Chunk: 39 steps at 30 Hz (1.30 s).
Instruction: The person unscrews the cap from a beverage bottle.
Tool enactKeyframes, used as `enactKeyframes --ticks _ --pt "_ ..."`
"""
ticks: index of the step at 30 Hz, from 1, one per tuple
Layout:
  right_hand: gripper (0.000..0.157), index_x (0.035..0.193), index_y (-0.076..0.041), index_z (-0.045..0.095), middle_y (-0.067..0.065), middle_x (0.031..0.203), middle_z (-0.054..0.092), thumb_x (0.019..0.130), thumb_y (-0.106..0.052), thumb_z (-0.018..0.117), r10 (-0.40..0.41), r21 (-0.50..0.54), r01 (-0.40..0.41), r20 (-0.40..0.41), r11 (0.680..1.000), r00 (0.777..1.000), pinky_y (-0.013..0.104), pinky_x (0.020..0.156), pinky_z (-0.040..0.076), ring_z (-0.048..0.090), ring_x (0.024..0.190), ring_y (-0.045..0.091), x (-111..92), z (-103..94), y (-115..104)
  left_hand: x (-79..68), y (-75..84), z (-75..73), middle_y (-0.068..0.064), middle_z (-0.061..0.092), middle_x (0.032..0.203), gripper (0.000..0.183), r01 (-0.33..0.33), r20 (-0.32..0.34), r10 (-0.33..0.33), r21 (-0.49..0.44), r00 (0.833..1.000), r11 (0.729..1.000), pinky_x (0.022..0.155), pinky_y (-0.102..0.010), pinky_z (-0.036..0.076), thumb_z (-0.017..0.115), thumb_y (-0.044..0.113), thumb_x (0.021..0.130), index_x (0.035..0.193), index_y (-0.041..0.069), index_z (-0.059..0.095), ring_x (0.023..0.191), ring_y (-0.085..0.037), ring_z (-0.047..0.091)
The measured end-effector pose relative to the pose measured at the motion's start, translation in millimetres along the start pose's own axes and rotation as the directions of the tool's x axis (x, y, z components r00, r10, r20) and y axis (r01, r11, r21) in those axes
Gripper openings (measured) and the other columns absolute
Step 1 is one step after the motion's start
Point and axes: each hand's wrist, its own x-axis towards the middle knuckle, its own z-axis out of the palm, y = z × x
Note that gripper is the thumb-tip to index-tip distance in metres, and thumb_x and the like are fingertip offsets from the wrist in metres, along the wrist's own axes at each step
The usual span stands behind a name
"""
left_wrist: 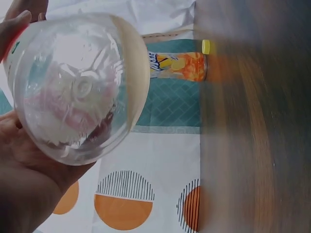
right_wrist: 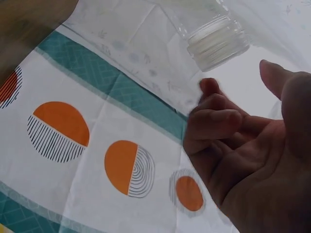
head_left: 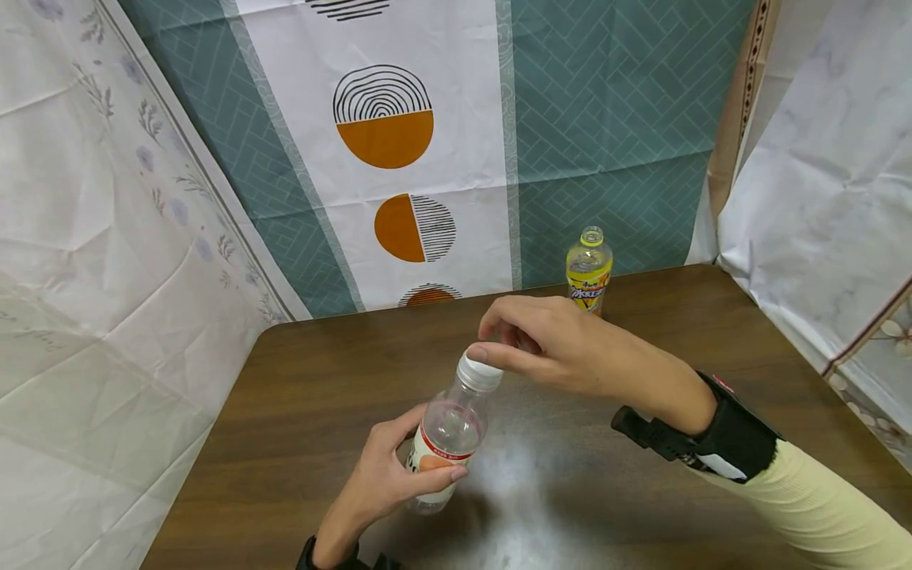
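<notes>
Bottle (head_left: 456, 431) leans in my left hand (head_left: 385, 469), fingers wrapped round it, I think to keep it steady; my right hand (head_left: 552, 344), thumb and bent fingers apart, hovers by its white cap (head_left: 480, 374).

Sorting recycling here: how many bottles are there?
2: a clear bottle in the left hand, a yellow-labelled bottle standing toward the back of the table, partly behind the right hand.

Brown table (head_left: 285, 443), wood grain. Bottle (head_left: 588, 265), yellow label, upright near table's back edge; yellow cap (left_wrist: 206, 47) on table beside it. Behind: teal-and-white cloth (head_left: 598, 119), orange/black-striped circles. Left: white floral cloth (head_left: 85, 229), creased. Right: white marbled cloth (head_left: 834, 182), wrinkled.
</notes>
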Motion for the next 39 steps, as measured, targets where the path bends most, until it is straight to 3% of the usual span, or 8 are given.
enactKeyframes --ticks 6,15,23,30,33,39 --pt "0.02 0.097 -0.019 0.062 -0.013 0.074 0.057 0.097 -0.038 0.057 0.086 -0.014 -0.085 0.037 0.996 0.996 0.023 0.057 0.046 0.052 0.064 0.004 -0.5 3.1 2.0 1.2 2.2 1.4 0.009 0.068 0.1 0.059 -0.025 -0.062 0.029 0.071 0.998 0.997 0.075 -0.029 0.052 0.087 0.028 0.072 0.125 0.024 0.06 0.084 -0.012 0.064" --pt "0.032 0.088 -0.017 0.066 -0.011 0.071 0.061 0.097 -0.045 0.054 0.236 0.01 -0.237 0.057 0.971 0.97 0.027 0.057 0.048 0.054 0.062 0.005 -0.4 11.0 3.8 5.9 31.3 0.2 0.006 0.068 0.095 0.058 -0.005 -0.118 0.021 0.136 0.993 0.991 0.065 -0.027 0.052 0.088 0.016 0.069 0.121 0.014 0.062 0.076 -0.01 0.063" --pt "0.037 0.082 -0.019 0.065 -0.011 0.067 0.059 0.095 -0.052 0.054 0.325 0.022 -0.326 0.039 0.945 0.945 0.028 0.055 0.047 0.054 0.06 0.007 -0.2 15.7 3.3 3.1 4.3 2.4 0.009 0.068 0.098 0.064 0.034 -0.153 0.001 0.228 0.988 0.973 0.06 -0.025 0.051 0.087 0.035 0.071 0.127 0.023 0.059 0.075 -0.008 0.062" --pt "0.042 0.081 -0.018 0.064 -0.008 0.065 0.058 0.091 -0.058 0.056 0.405 0.019 -0.407 0.053 0.913 0.913 0.029 0.056 0.046 0.053 0.06 0.009 2.5 21.6 4.5 2.9 -3.3 2.4 0.012 0.066 0.102 0.065 0.046 -0.163 -0.003 0.258 0.987 0.965 0.06 -0.024 0.051 0.083 0.042 0.073 0.13 0.028 0.057 0.076 -0.008 0.061" --pt "0.037 0.082 -0.018 0.064 -0.008 0.067 0.059 0.09 -0.054 0.059 0.409 0.033 -0.411 0.062 0.911 0.911 0.029 0.055 0.047 0.053 0.061 0.009 3.0 23.4 5.8 3.0 -3.2 2.9 0.015 0.065 0.103 0.064 0.058 -0.166 -0.014 0.267 0.986 0.962 0.06 -0.024 0.051 0.083 0.044 0.073 0.13 0.031 0.056 0.077 -0.007 0.061" --pt "0.03 0.089 -0.016 0.063 -0.011 0.073 0.061 0.092 -0.046 0.062 0.363 0.043 -0.369 0.097 0.929 0.927 0.028 0.058 0.048 0.055 0.063 0.007 3.0 22.9 8.6 2.9 -3.8 3.9 0.019 0.064 0.103 0.063 0.073 -0.171 -0.028 0.264 0.985 0.962 0.061 -0.024 0.051 0.084 0.044 0.072 0.128 0.036 0.056 0.077 -0.005 0.061"
